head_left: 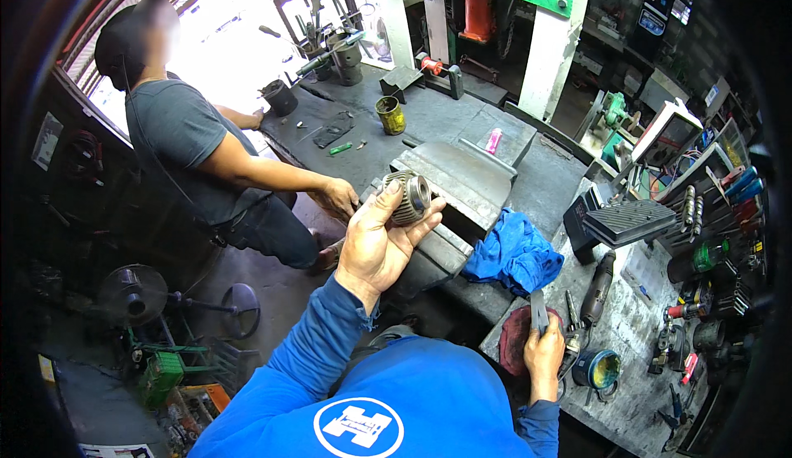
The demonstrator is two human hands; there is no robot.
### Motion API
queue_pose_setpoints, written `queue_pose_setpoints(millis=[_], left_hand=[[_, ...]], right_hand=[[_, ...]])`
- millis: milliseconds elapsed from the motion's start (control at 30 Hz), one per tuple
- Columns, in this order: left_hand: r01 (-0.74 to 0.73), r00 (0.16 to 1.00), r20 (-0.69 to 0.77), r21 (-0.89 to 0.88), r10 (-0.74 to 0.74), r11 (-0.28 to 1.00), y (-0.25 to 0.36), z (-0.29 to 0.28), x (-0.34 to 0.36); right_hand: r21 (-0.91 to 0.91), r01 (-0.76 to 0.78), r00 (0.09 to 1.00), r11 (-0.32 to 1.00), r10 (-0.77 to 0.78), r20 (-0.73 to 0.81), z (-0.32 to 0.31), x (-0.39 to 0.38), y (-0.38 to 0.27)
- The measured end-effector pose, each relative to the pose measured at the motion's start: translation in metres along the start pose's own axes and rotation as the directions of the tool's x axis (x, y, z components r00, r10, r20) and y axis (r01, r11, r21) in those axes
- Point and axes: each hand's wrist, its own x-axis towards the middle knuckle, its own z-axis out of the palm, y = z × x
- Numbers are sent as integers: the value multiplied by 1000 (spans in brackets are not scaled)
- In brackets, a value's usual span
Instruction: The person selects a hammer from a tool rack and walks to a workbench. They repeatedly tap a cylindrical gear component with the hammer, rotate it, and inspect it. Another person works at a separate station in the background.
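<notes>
- Holding up the gear [410, 200], our left hand [375, 247] is half-curled around it, in front of the vise [458, 176].
- We grip a flat metal strip [538, 309] in our closed right hand [545, 354], near right, by the red pad [514, 341].
- Right of the vise we have the blue cloth [516, 252].
- Farther off, a yellow tin [390, 117] stands on the bench [355, 99].

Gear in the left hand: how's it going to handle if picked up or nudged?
Probably rigid and heavy for its size: the gear in the left hand looks like thick metal. Its round outline suggests it could roll if laid on its toothed side. The ridged teeth should give fingers some grip; the smoother, shiny end collar may be slicker.
</notes>
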Motion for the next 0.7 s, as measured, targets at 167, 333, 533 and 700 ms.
queue_pose_setpoints(millis=[167,333,533,700], left_hand=[[-53,998,-46,-73,50,996,0,2,-7],[-56,994,-106,-208,35,977,5,5,-12],[47,999,39,-348,-36,936,15,3,-12],[135,991,26,-322,-133,937,19,3,-11]], right_hand=[[-15,17,1000,1000,-17,4,9,14,2],[-58,46,999,997,-45,7,17,22,0],[-142,29,998,989,-21,58,24,21,-1],[-135,46,998,990,-42,38,27,20,-2]])
